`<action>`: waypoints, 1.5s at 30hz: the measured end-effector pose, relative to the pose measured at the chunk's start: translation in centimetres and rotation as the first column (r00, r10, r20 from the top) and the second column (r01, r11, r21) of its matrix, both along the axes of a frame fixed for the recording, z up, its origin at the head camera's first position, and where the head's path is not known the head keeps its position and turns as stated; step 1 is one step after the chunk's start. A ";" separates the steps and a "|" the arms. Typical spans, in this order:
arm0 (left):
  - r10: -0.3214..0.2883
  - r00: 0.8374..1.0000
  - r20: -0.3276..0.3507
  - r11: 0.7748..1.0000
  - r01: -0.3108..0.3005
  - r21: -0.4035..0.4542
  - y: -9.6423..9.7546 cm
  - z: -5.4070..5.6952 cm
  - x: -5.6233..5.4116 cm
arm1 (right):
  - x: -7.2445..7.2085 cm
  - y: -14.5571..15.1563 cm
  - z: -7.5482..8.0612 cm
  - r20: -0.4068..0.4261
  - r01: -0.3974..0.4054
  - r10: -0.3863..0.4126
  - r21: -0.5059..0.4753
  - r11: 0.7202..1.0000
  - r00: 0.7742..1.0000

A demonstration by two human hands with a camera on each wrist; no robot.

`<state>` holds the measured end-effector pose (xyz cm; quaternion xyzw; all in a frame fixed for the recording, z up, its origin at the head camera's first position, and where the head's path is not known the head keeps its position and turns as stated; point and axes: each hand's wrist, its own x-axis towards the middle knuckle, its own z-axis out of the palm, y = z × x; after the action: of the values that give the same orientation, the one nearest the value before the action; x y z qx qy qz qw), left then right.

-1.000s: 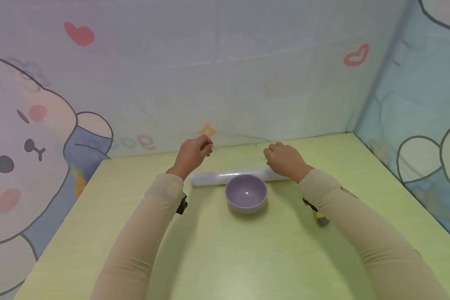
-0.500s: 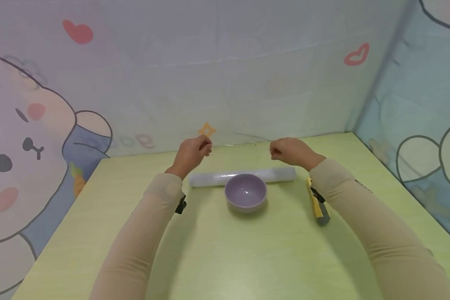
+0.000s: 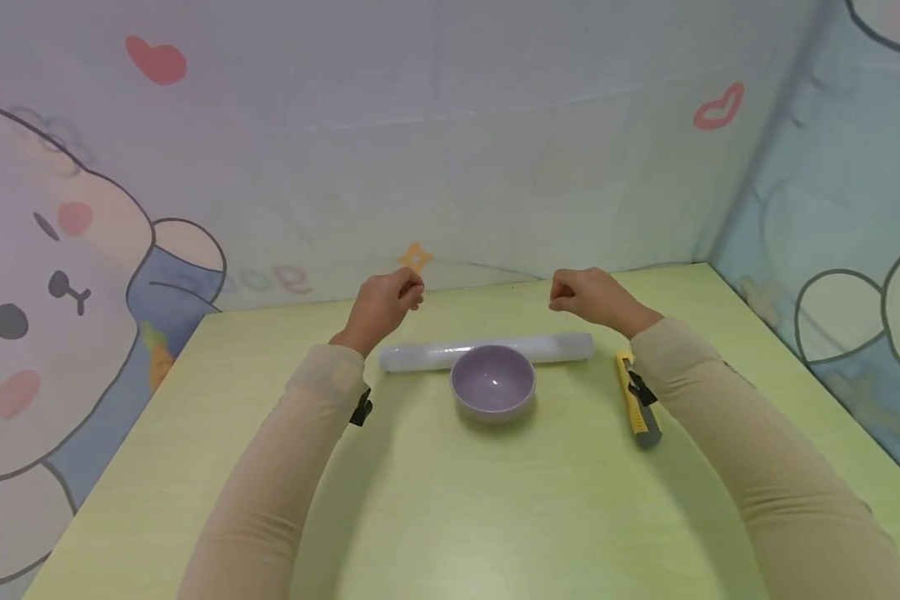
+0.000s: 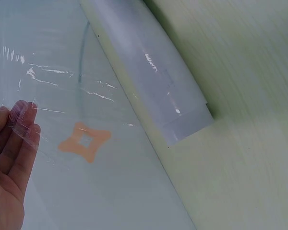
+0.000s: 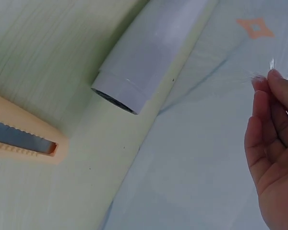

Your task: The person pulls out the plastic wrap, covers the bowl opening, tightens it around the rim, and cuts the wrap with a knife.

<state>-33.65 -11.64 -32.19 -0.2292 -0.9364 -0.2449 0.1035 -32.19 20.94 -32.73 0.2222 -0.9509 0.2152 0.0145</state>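
Note:
Clear plastic wrap (image 4: 48,84) stretches between my raised hands, showing mostly as glints in the wrist views. My left hand (image 3: 378,308) pinches one side of it, the film bunched over its fingertips. At the other side, my right hand (image 3: 596,297) pinches the film (image 5: 258,76) between thumb and forefinger. Below and between the hands lies the white roll of plastic wrap (image 3: 420,356), crosswise on the table. In front of its middle stands a purple bowl (image 3: 492,385), upright, with nothing seen inside. The film's link to the roll is too transparent to make out.
A yellow and grey utility knife (image 3: 634,404) lies under my right wrist, partly covered by a black strap piece. The pale green table (image 3: 450,517) ends at a printed cloth backdrop (image 3: 495,167) behind the hands. Another cloth wall (image 3: 862,208) borders the right side.
My right hand has moved off the roll's right end, up and to the right, uncovering that end and the utility knife. My left hand has stayed nearly still.

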 end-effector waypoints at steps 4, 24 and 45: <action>-0.007 1.000 0.000 1.000 0.007 0.003 0.0 0.1 0.0 | -0.2 0.3 0.1 0.028 -0.001 0.003 -0.047 0.999 1.000; -0.020 1.000 0.001 1.000 0.020 0.017 -0.2 0.5 0.3 | 0.5 -0.3 0.8 0.184 0.055 -0.019 -0.192 0.980 0.983; -0.036 0.993 -0.110 0.998 0.042 0.050 0.3 2.1 0.5 | 0.6 -0.3 2.3 0.067 0.127 -0.121 -0.099 0.987 0.990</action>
<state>-33.12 -11.33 -30.13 -0.2576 -0.9180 -0.2581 0.1556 -31.64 20.68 -30.40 0.1550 -0.9504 0.2694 0.0103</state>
